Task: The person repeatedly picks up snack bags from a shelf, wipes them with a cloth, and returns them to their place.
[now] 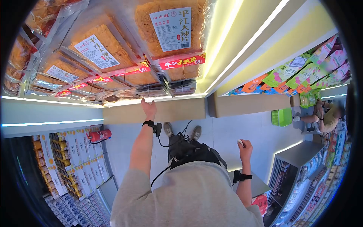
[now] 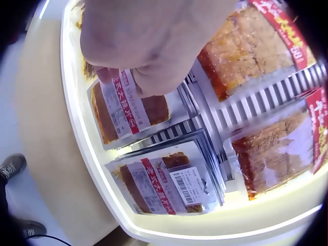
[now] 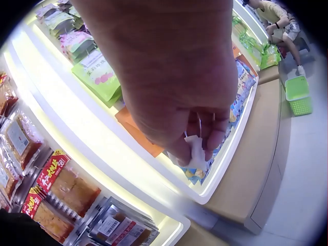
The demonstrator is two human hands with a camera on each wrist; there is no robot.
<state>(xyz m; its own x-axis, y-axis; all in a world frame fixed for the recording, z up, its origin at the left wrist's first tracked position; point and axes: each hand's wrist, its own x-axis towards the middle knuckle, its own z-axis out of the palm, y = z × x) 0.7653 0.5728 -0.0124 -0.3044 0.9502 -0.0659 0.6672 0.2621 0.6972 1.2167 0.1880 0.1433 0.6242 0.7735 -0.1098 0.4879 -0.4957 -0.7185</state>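
My left hand (image 1: 149, 108) is at the lit front edge of the snack shelf, seen in the head view. In the left wrist view it hangs over a flat pack of spicy strips (image 2: 119, 115) with a white and red label, and its fingertips overlap the pack's top. A second such stack (image 2: 161, 184), with a barcode sticker, lies beside it. Low at my other side, my right hand (image 1: 245, 150) pinches a small crumpled white tissue (image 3: 196, 152) between thumb and fingers. Past that hand, the right wrist view shows the neighbouring shelf's green bags (image 3: 97, 77).
Large spicy-slice packs (image 1: 170, 28) fill the upper shelf, with red price strips (image 1: 183, 61) below them. A fire extinguisher (image 1: 100, 135) stands by the left shelves. On the floor to the right are a green basket (image 1: 281, 117) and a seated person (image 1: 331, 117).
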